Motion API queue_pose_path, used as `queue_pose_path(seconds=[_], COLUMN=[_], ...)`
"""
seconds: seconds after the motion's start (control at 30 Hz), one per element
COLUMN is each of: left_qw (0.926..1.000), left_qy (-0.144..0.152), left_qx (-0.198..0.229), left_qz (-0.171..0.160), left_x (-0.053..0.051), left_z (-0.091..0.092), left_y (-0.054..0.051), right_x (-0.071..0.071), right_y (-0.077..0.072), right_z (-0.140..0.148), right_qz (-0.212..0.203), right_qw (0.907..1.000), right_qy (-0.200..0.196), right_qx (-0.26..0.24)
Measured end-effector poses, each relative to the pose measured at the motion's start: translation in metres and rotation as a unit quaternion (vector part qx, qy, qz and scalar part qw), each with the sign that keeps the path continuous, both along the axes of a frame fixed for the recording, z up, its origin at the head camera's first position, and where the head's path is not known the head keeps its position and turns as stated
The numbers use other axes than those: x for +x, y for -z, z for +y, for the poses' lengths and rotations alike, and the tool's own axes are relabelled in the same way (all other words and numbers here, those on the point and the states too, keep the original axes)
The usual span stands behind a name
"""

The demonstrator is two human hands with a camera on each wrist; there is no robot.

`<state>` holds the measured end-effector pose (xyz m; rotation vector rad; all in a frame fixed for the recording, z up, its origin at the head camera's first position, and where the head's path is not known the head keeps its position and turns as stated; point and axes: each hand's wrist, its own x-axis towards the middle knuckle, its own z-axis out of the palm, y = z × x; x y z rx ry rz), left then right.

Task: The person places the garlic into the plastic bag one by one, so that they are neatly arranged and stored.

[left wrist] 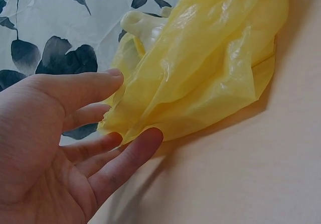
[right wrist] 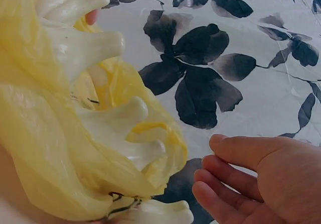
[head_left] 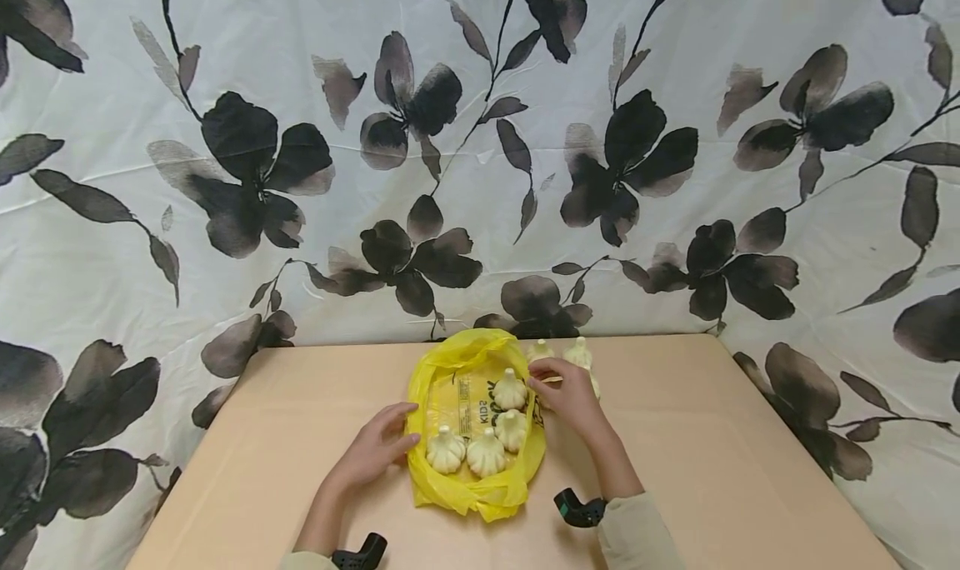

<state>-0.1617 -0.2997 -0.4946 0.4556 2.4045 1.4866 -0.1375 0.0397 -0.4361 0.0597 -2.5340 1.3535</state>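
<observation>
A yellow plastic bag [head_left: 476,497] lies on the table with its mouth spread wide. Several white garlic bulbs [head_left: 486,452] sit inside it, their stems showing past the rim in the right wrist view. My left hand [head_left: 375,447] is at the bag's left side, fingers spread and fingertips at the plastic [left wrist: 200,83]. Beside the bag's upper right rim is my right hand [head_left: 564,393], holding nothing, its fingers loosely bent in the right wrist view. More garlic bulbs [head_left: 578,353] lie behind that hand on the table, partly hidden by it.
The peach-coloured table [head_left: 697,437] stretches to both sides of the bag. Behind it hangs a white cloth with dark flowers [head_left: 622,170]. A black wrist device [head_left: 579,508] is on the right wrist, another [head_left: 362,552] on the left.
</observation>
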Motion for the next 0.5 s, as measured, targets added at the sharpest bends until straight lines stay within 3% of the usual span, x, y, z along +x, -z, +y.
queue_pose_path(seconds=[0.5], left_qw=[0.9998], left_qy=[0.002], left_qx=[0.019], left_qz=[-0.011], left_x=[-0.002], left_z=[-0.001], left_y=[-0.001], right_x=[0.004], right_y=[-0.011], right_z=[0.023], right_qz=[-0.014], right_qw=[0.9992], right_qy=[0.000], right_qx=[0.036])
